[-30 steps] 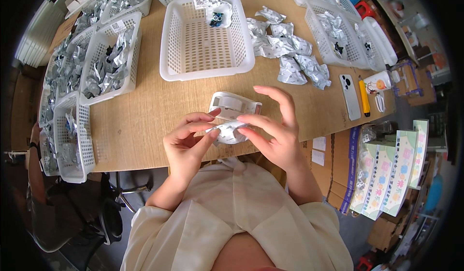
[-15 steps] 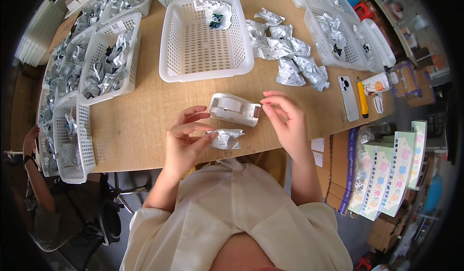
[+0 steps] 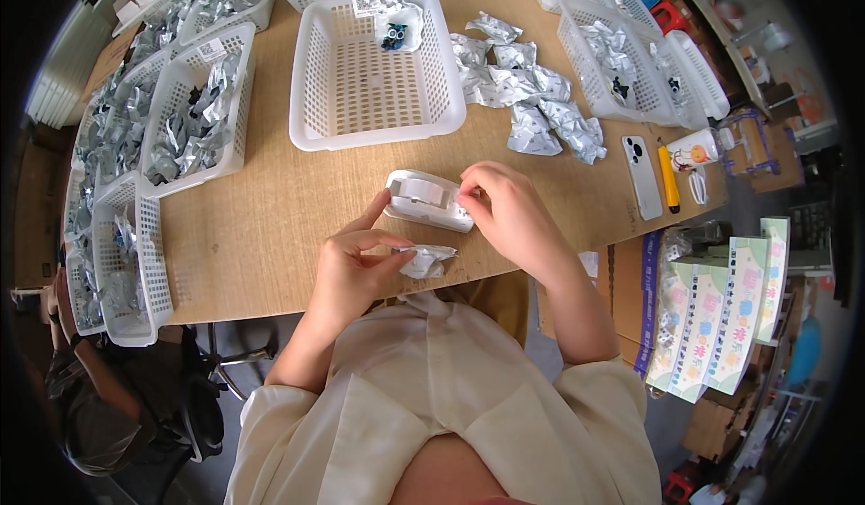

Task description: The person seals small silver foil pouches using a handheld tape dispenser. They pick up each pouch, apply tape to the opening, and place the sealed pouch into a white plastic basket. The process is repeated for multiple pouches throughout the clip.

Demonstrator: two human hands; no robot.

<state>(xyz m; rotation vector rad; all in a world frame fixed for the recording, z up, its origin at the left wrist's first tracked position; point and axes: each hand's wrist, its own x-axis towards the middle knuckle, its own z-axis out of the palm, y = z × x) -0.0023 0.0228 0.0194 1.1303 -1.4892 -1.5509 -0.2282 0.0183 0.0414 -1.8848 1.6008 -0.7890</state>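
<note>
My left hand (image 3: 356, 257) pinches a small silver foil packet (image 3: 427, 261) between thumb and fingers, just above the table's near edge. Its index finger reaches forward to the left end of a white tape dispenser (image 3: 422, 200). At the dispenser's right end, my right hand (image 3: 498, 200) has thumb and fingertips drawn together over the cutter; whatever is between them is too small to make out. Beyond the dispenser stands a large white perforated basket (image 3: 378, 136), holding an opened foil piece (image 3: 410, 20) with small dark-and-teal parts (image 3: 394, 38) at its far end.
Several foil packets (image 3: 532, 86) lie right of the basket. Baskets full of foil packets (image 3: 194, 113) line the left, and others (image 3: 613, 72) stand far right. A phone (image 3: 641, 177), yellow cutter (image 3: 668, 179) and cup (image 3: 694, 152) lie right. A co-worker's arm (image 3: 99, 361) shows left.
My right hand has moved left and closed onto the dispenser's cutter end. My left index finger has stretched to the dispenser, while the foil packet stays pinched.
</note>
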